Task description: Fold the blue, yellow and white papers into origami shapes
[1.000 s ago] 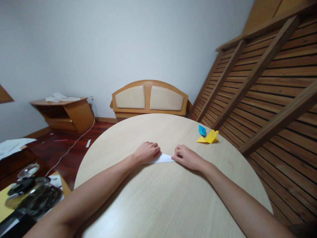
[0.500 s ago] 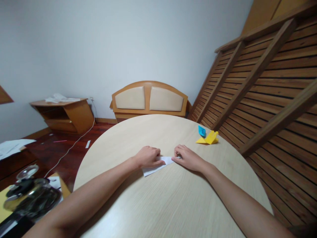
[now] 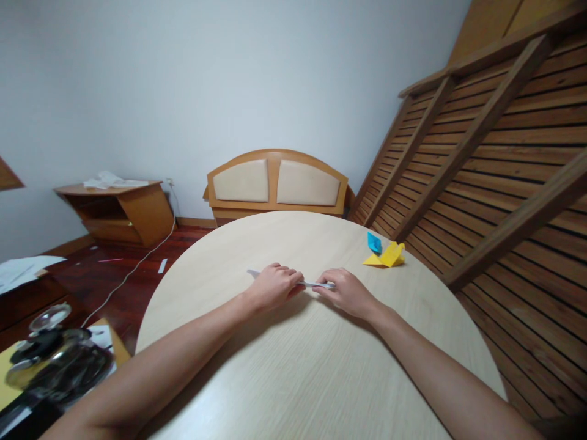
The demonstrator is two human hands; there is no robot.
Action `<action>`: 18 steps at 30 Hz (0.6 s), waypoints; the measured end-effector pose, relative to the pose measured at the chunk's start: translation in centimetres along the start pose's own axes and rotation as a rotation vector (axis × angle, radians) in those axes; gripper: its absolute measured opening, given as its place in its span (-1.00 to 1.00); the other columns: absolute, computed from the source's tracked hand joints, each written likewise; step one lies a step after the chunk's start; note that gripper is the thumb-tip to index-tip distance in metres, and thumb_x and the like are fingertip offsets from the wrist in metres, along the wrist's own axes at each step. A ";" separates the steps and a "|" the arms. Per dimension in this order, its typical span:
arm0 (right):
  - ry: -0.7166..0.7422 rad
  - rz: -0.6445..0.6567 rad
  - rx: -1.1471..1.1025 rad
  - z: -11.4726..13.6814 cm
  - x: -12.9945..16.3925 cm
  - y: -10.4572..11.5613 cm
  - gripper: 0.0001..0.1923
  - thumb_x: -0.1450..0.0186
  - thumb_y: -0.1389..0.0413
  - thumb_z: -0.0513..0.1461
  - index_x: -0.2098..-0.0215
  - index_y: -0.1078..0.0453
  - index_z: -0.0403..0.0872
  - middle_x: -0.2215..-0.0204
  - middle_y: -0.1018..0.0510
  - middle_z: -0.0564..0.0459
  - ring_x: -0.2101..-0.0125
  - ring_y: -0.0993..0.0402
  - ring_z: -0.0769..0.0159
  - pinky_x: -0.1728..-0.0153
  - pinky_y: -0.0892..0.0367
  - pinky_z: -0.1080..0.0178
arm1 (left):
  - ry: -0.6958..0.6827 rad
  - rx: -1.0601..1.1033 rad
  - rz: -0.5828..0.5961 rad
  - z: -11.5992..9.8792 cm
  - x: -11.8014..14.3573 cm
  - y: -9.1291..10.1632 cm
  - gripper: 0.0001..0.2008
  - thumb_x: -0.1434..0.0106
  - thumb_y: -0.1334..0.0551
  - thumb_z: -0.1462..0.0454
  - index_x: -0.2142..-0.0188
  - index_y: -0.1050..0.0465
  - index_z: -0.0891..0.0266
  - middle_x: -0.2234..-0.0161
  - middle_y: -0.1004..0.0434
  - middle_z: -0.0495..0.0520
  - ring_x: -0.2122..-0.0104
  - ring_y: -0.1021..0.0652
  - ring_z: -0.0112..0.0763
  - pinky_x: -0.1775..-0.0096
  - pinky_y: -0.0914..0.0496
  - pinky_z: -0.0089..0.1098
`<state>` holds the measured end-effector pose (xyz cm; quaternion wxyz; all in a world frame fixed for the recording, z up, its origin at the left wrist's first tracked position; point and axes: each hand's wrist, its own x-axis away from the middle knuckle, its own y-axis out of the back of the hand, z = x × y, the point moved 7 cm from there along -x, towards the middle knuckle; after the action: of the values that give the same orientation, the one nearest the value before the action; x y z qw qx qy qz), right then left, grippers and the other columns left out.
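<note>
- Holding white paper (image 3: 313,284) in both hands, head view, a little below and right of frame centre.
- With left hand (image 3: 275,284): curled over the paper, back of hand up, fingers closed on it, hiding much of its left stretch.
- With right hand (image 3: 343,290): pinched narrow on the right end, thumb on the near side; exact placing of the far fingers, cannot tell.
- On long axis: running side to side across the frame, slightly tilted, higher at the left tip, lower at the right end.
- Poking out past left hand toward centre left of the frame; ending within or just at right hand's grip.
- Showing nearly edge-on, just a thin pale line between the hands; folds not readable.
- On nearness: touching both hands, so no nearer one; covered more by left hand, held nearer its end by right hand.
- Key relation, as judged: lying in line from one grip to the other, with only a short bare span between.
- Above or on round table (image 3: 293,366); resting or lifted, cannot tell.
- Farther off, right of frame centre: yellow folded paper (image 3: 389,255) and blue folded paper (image 3: 374,242), just beside each other, nearer right hand than left, apart from both.
</note>
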<state>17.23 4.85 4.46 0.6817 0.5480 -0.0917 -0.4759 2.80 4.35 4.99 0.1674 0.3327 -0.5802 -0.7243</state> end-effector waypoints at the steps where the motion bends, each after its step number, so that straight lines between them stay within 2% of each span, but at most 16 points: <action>1: 0.003 0.000 0.008 0.1 0.0 -0.1 -0.80 -0.35 -0.16 -0.11 0.36 -0.51 -0.03 0.39 -0.62 0.05 0.33 -0.49 0.24 0.22 -0.26 0.22 | 0.004 0.022 -0.001 -0.1 0.0 0.0 -0.83 -0.43 -0.13 0.21 0.24 -0.43 0.21 0.33 -0.60 0.03 0.33 -0.59 -0.33 0.27 -0.33 -0.36; 9: 0.020 -0.018 0.069 -0.2 0.0 -0.1 -0.76 -0.37 -0.15 -0.08 0.30 -0.59 -0.01 0.34 -0.67 0.02 0.30 -0.55 0.21 0.19 -0.30 0.20 | 0.018 0.052 -0.026 0.3 0.1 0.0 -0.82 -0.40 -0.12 0.31 0.29 -0.49 0.20 0.38 -0.62 0.00 0.40 -0.59 -0.37 0.29 -0.33 -0.38; 14: 0.079 -0.084 0.083 0.3 0.0 -0.2 -0.83 -0.36 -0.19 -0.12 0.27 -0.60 0.00 0.35 -0.69 0.06 0.30 -0.58 0.24 0.18 -0.30 0.20 | 0.004 0.083 -0.079 -0.3 0.2 0.0 -0.83 -0.40 -0.12 0.32 0.18 -0.51 0.18 0.34 -0.63 0.01 0.37 -0.60 -0.38 0.28 -0.35 -0.39; 18: 0.135 -0.110 0.089 1.0 0.0 0.1 -0.86 -0.35 -0.22 -0.14 0.26 -0.59 0.00 0.34 -0.69 0.06 0.30 -0.59 0.22 0.18 -0.31 0.17 | 0.014 0.134 -0.099 -0.3 0.1 0.1 -0.82 -0.41 -0.12 0.31 0.19 -0.52 0.18 0.32 -0.64 0.01 0.37 -0.60 -0.38 0.28 -0.36 -0.39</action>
<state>16.64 4.15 4.97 0.6343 0.6128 -0.0363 -0.4699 2.89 3.99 5.03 0.1127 0.3765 -0.6089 -0.6890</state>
